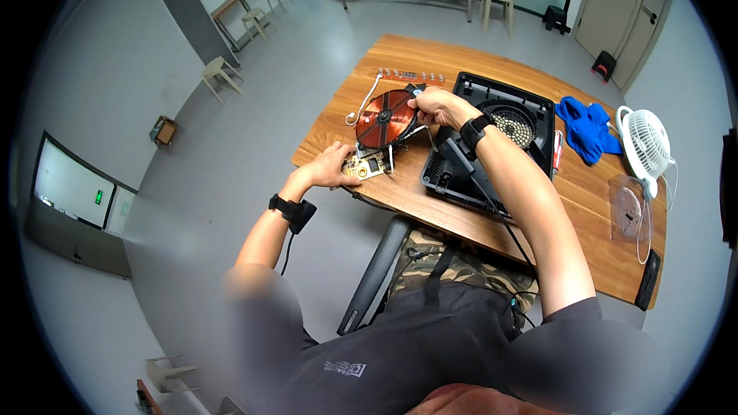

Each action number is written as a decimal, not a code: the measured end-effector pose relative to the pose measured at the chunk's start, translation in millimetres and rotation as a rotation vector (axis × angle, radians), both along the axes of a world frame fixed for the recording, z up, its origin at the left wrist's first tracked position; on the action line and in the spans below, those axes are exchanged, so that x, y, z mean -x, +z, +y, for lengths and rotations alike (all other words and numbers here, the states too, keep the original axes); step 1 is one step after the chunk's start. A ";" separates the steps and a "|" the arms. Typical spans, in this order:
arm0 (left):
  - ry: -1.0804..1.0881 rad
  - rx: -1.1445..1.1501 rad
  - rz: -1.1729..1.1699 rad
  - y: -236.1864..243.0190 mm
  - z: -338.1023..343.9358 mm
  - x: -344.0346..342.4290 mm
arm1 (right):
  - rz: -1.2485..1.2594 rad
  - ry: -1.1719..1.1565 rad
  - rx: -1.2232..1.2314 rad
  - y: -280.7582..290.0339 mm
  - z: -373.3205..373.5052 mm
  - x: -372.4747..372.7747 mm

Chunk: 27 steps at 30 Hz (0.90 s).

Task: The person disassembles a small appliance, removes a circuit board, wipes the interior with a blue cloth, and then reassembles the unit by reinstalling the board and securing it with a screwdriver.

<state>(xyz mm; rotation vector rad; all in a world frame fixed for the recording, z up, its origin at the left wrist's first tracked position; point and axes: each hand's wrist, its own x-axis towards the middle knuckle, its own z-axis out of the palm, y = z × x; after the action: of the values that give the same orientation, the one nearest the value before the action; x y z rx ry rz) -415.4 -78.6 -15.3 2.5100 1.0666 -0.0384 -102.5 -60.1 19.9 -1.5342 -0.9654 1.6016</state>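
The circuit board [374,165] sits close to the near-left edge of the counter [407,52], the left hand [332,167] touching its left end, grip unclear; the right hand [436,106] pinches the rim of the copper induction coil [377,129], just beyond the board, left of the black housing [440,178]; brown wood grain runs from coil to left edge; blue cloth [588,129] and white fan [646,142] occupy the right side; grey floor [261,107] spreads leftward toward a pale stool [222,71].

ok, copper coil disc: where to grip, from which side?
The copper coil disc: probably its outer edge, from the right, where the right hand has it. It's flat and round, so the edge suits a pinch, sparing the copper face. The near side looks crowded by the circuit board and left hand.
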 end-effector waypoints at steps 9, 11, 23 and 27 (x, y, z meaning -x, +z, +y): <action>0.053 -0.079 -0.001 1.3 -15.3 -8.3 | 0.060 -0.003 0.008 9.1 -17.2 -14.9; 0.046 -0.059 0.008 5.4 -15.7 -11.7 | 0.061 -0.015 0.001 13.9 -21.9 -20.8; -0.029 -0.062 -0.114 34.4 -20.3 -30.9 | 0.092 -0.089 -0.075 43.0 -39.2 -42.7; -0.074 -0.110 -0.170 49.7 -25.0 -44.4 | 0.135 -0.110 -0.092 48.6 -47.8 -55.3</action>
<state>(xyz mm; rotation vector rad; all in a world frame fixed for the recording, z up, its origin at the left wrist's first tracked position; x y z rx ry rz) -371.0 -103.5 34.4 2.5955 0.9298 0.2147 -47.3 -107.9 68.5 -1.3746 -0.8547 1.5405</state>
